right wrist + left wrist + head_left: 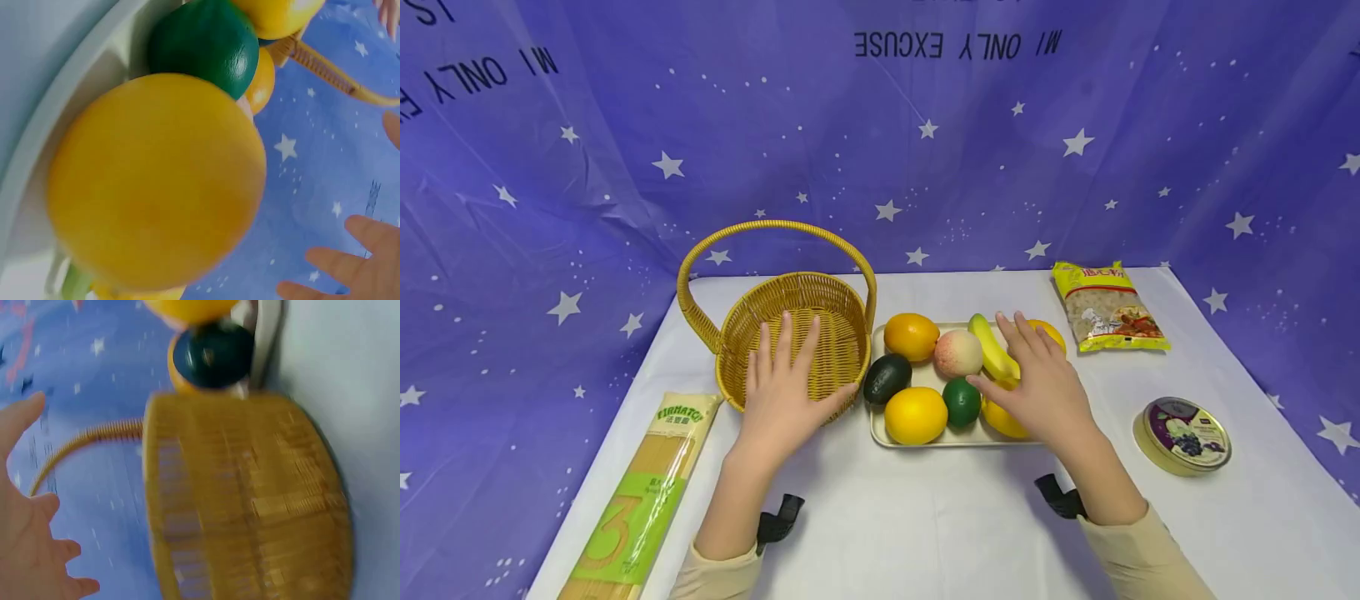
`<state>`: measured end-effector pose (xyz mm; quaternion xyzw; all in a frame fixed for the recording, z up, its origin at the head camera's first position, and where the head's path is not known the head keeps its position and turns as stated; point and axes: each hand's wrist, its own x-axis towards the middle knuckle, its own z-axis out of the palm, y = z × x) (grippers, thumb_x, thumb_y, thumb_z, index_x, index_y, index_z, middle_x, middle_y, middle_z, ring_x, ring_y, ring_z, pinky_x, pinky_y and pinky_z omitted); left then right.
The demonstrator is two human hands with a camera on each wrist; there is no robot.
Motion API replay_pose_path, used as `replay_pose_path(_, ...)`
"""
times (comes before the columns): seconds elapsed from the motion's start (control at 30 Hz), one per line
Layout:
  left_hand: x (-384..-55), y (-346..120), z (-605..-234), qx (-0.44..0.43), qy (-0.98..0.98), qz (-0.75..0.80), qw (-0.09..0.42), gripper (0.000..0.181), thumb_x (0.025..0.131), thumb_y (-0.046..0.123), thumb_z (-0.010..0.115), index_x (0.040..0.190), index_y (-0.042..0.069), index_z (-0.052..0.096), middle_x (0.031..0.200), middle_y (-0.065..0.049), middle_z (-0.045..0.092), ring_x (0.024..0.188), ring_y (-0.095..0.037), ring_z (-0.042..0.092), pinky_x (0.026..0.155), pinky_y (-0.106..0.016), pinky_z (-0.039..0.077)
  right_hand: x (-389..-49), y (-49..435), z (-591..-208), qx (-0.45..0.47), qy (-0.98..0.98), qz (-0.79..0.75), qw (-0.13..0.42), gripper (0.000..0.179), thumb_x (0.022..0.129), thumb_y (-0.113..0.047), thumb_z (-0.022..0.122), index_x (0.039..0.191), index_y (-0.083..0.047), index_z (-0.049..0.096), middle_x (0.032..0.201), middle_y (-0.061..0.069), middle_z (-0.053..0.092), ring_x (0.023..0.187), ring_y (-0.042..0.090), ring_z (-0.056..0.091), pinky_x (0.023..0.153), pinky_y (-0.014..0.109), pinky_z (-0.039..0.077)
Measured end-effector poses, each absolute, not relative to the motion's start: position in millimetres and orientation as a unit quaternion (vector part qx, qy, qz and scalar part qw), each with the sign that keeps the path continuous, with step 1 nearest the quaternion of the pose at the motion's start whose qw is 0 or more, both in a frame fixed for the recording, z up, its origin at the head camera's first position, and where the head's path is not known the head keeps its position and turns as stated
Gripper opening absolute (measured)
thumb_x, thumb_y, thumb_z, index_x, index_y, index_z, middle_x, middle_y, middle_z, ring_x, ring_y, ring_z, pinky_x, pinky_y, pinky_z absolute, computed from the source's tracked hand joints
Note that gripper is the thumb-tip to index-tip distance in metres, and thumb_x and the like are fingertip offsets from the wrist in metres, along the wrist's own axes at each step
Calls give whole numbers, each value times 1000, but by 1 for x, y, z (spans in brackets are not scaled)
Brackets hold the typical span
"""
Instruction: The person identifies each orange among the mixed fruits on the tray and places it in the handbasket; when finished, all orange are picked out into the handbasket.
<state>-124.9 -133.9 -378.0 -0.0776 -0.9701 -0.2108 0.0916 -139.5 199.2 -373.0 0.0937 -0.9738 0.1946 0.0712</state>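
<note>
The fruit (958,354) sits on the tray (929,375), none of it lifted; I judge all the handling is left. Fingers spread, holding nothing, my right grip (1037,383) hovers over it, my left grip (786,392) by the basket (835,329) on the bench (925,517).

Soft, bright light, basket (253,503) blurry in left wrist view

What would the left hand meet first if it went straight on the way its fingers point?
Probably the basket: in the head view its far rim and handle lie beyond the left hand, though depth is unclear.
</note>
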Motion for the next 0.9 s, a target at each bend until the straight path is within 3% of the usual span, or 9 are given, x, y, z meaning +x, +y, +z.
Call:
replay_pose_path(0.27, -106, -183, -389, 22, -926, -366, 89, 91, 92, 56, 55, 154, 32, -7, 155, 2, -27, 140, -30, -26, 102, -75, -4, -127, 235, -384, 44, -948, 307, 69, 93, 84, -60, 64, 156, -21, 19, 155, 16, 26, 136, 47, 27, 102, 70, 24)
replay_pose_path(0.43, -100, -195, -401, 65, -883, -458, 77, 91, 94, 48, 57, 154, 31, -10, 153, 4, -32, 140, -30, -27, 100, -78, 0, -118, 248, -394, 9, -937, 350, 21, 93, 86, -59, 63, 156, -20, 16, 150, 23, 32, 127, 48, 38, 95, 68, 36)
replay_pose_path(0.7, -99, -196, -418, 102, -809, -578, 44, 89, 95, 36, 59, 154, 35, -7, 155, 3, -29, 141, -30, -21, 109, -67, -1, -106, 252, -413, 4, -915, 400, -46, 81, 87, -53, 65, 149, -10, 36, 146, 23, 37, 121, 48, 45, 93, 60, 45)
replay_pose_path(0.9, -102, -196, -427, 118, -794, -596, 31, 83, 96, 22, 59, 157, 25, 2, 158, -5, -22, 143, -29, -17, 113, -60, -2, -104, 252, -427, 27, -897, 439, -40, 77, 88, -38, 71, 148, -6, 36, 144, 24, 39, 115, 45, 51, 92, 53, 49)
